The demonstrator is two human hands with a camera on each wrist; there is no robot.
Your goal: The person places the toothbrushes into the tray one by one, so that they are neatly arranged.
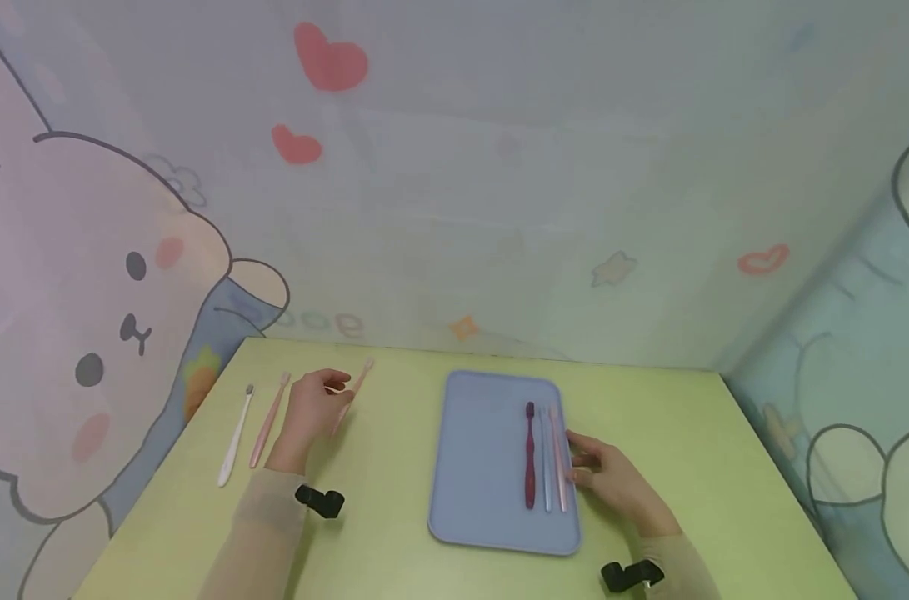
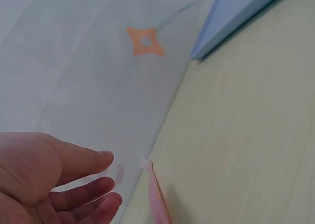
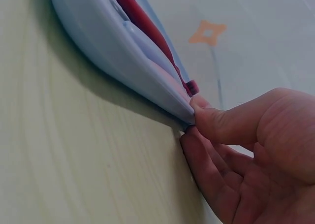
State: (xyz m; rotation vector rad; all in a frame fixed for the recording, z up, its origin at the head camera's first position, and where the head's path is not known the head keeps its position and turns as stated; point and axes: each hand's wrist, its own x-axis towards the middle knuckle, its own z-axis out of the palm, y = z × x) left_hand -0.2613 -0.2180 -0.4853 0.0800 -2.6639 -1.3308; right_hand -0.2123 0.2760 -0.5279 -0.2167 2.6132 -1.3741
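Note:
My left hand point(image 1: 317, 410) hovers beside a light pink toothbrush point(image 1: 362, 377) on the table, its fingers loosely bent. In the left wrist view a gap separates the fingertips from that toothbrush. A pink toothbrush point(image 1: 268, 425) and a white toothbrush point(image 1: 233, 443) lie farther left. At the right long side of a blue tray point(image 1: 476, 467), my right hand point(image 1: 611, 479) pinches the rim, thumb on top and fingers below. Inside the tray, along its right side, lie a dark red toothbrush point(image 1: 530, 458), a pale blue toothbrush point(image 1: 547, 475) and a pink toothbrush point(image 1: 559, 467), heads pointing away.
The yellow-green table point(image 1: 394, 500) meets a printed cloth backdrop point(image 1: 499, 208) at its far edge. Black wrist cameras point(image 1: 321, 502) are strapped to both forearms. A large cartoon figure point(image 1: 109, 292) covers the cloth at left.

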